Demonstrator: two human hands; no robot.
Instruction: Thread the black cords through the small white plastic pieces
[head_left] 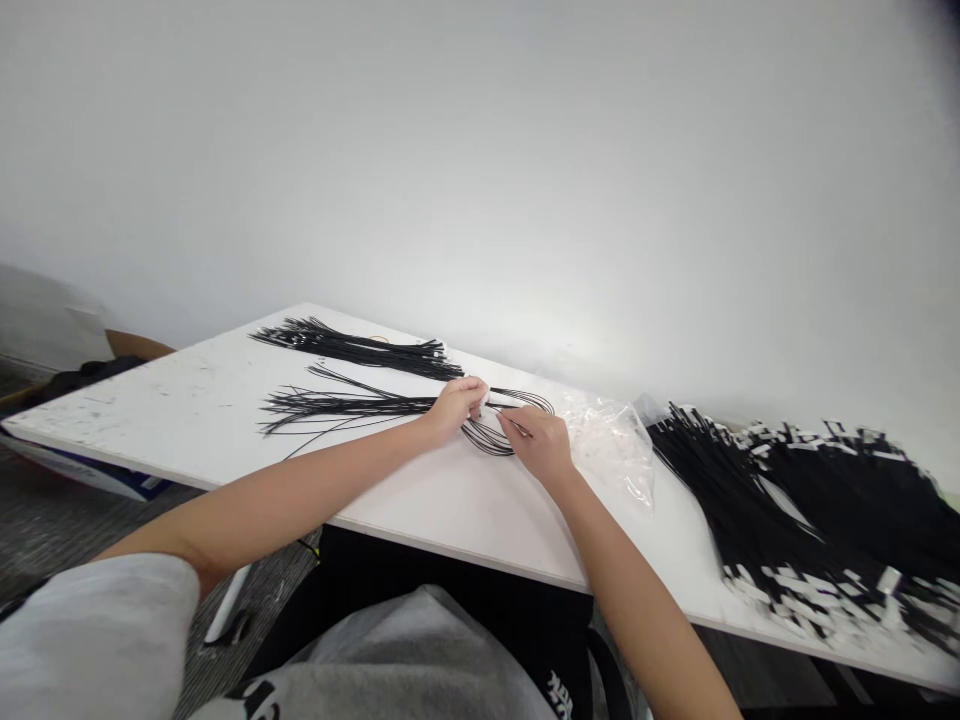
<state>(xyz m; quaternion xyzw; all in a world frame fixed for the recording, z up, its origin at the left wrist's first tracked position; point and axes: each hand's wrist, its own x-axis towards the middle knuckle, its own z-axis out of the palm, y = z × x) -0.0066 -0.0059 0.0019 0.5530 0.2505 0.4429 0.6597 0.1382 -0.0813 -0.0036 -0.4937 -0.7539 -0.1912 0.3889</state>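
white table [435, 500] bore a black cable bundle [375, 404] at centre, tails leftward; left hand [455, 406] grasped it, apparently to gather its lengths; right hand [541, 440] pinched what seemed one strand [496, 406].

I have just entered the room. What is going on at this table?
A person is handling thin black cables over a white table. The left hand grips one cable bundle; the right hand is at its looped end, but whether it pinches a strand is too small to tell. A second bundle lies beyond the first. Right of the hands are a clear plastic bag and, farther right, large black piles with white ends.
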